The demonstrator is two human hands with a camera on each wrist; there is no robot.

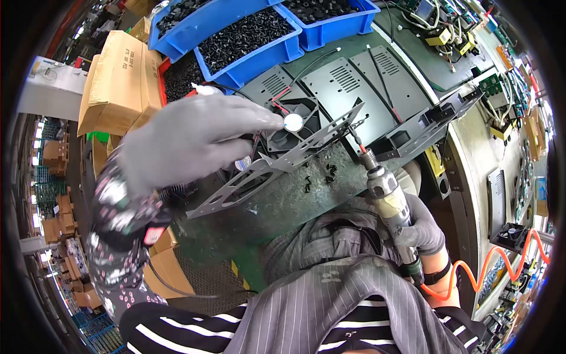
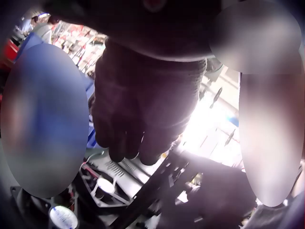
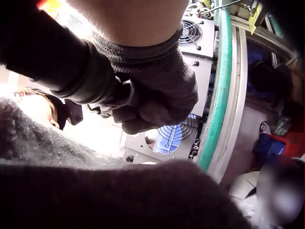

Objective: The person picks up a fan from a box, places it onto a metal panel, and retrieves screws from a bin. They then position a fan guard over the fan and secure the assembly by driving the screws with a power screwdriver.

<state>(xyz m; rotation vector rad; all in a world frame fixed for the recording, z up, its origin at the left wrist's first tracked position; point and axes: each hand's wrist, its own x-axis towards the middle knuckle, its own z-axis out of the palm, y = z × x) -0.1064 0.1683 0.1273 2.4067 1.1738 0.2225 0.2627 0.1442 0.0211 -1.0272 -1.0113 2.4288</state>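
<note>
Right hand: fingers clamped round driver. Left hand: fingers extended near fan, no grip seen. Risk: bracket, if poorly braced, may skew under torque.

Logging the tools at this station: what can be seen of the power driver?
The power driver is a long, slim cylinder with a silvery, metal-looking body, a yellowish midsection, a narrower dark nose, a red-orange sleeve and a thin bit. Its dark rear end joins an orange coiled hose. The gloved right hand grips its rear half; the nose slants up-left in the head view. The bit reaches the perforated bracket; contact is unclear.
</note>
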